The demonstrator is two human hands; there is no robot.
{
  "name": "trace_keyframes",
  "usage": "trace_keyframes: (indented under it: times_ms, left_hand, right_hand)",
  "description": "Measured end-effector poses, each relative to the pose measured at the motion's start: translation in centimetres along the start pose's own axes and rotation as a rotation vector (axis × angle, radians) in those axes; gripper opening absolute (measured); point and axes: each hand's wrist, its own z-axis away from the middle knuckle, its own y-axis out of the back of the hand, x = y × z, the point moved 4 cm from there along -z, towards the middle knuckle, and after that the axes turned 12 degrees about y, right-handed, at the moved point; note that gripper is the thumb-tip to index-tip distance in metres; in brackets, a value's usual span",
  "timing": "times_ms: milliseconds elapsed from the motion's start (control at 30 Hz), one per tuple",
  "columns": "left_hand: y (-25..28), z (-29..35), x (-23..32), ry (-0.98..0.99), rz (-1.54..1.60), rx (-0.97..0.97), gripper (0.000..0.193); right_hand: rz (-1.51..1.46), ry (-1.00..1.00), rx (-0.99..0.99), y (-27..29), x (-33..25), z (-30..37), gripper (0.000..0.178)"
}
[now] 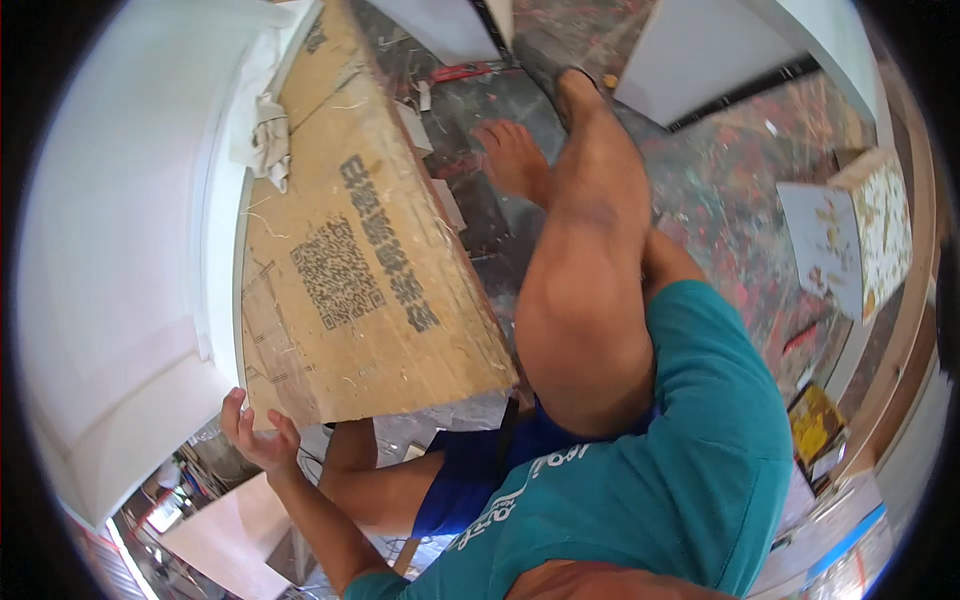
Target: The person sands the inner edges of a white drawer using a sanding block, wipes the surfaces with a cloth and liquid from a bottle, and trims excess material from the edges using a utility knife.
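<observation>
My left hand (262, 438) is at the lower left corner of a worn brown cardboard sheet (440, 265). Its fingers are spread and slightly bent, next to the edge of a large white panel (120, 250); I cannot tell whether they touch either one. Dark print and a square code mark the cardboard. Past my raised right shin, my right hand (515, 162) reaches out low over the floor. Its fingers point away and look loosely extended, with nothing visible in them. The shin hides part of that forearm.
A pale cloth (270, 145) hangs over the panel's edge. Grey-white panels (690, 60) stand ahead, dark strips along their edges. On the right are a box-like block (850, 230) and a yellow tin (815, 420). The dark floor (720, 190) is paint-stained, with scraps and a red tool (465, 72).
</observation>
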Motion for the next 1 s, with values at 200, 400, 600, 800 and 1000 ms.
trace_keyframes:
  times_ms: [200, 400, 600, 800, 1000]
  left_hand:
    - [3.8, 7.0, -2.7, 0.348, -0.168, -0.050, 0.051]
    - [4.3, 8.8, -0.9, 0.380, -0.228, -0.269, 0.048]
    - [5.9, 8.5, 0.0, 0.420, -0.278, -0.265, 0.046]
    - [5.8, 8.4, 0.5, 0.427, -0.309, -0.325, 0.045]
    - [6.8, 9.6, -0.1, 0.439, -0.346, -0.258, 0.045]
  right_hand:
    - [0.079, -0.122, 0.088, -2.5, 3.0, -8.0, 0.061]
    - [-0.001, -0.237, 0.084, -4.5, 5.4, -11.1, 0.063]
    - [-0.026, -0.182, 0.046, -4.8, 4.9, -10.8, 0.069]
    - [0.139, -0.340, 0.051, -4.3, 7.9, -10.7, 0.065]
    - [0.268, -0.134, -0.267, -7.0, 6.4, -6.9, 0.040]
